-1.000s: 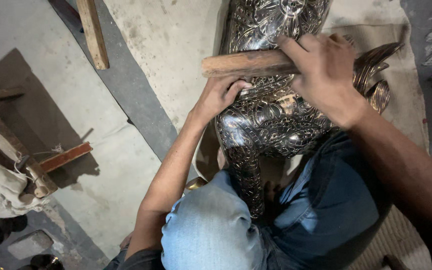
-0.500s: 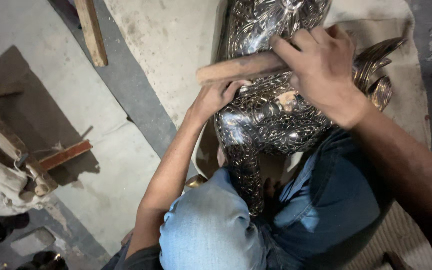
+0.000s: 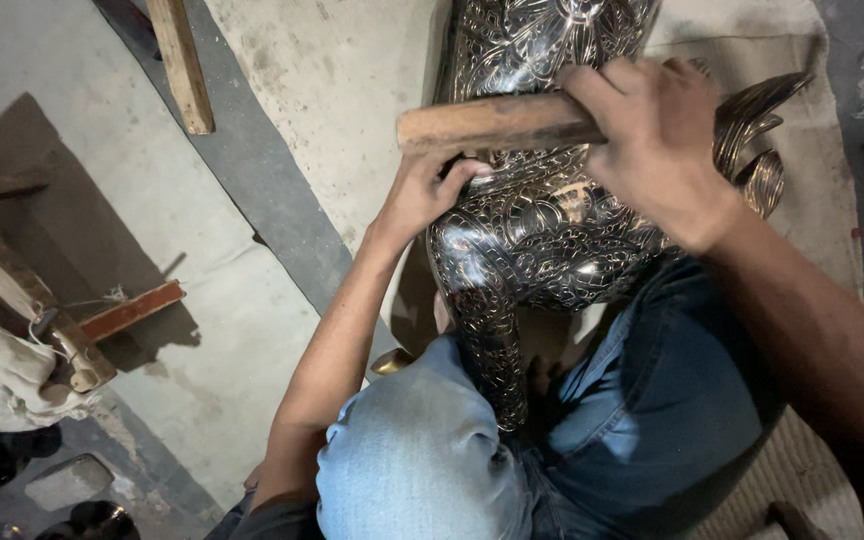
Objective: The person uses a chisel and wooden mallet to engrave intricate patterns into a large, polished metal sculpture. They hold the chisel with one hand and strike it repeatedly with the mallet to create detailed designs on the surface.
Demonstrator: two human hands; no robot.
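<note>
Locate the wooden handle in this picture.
In the head view, upper middle: the wooden handle lies across the embossed metal figure, gripped by the right hand, above the left hand.

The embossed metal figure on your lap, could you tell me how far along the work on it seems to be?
Done: the metal figure already carries dense raised scrollwork over its body, leg and curled fins. In hand: the right hand grips a wooden handle above it, while the left hand presses against the figure's side, its fingertips hidden under the handle. Left: I cannot tell; no plain, unworked patch shows from the head camera.
</note>
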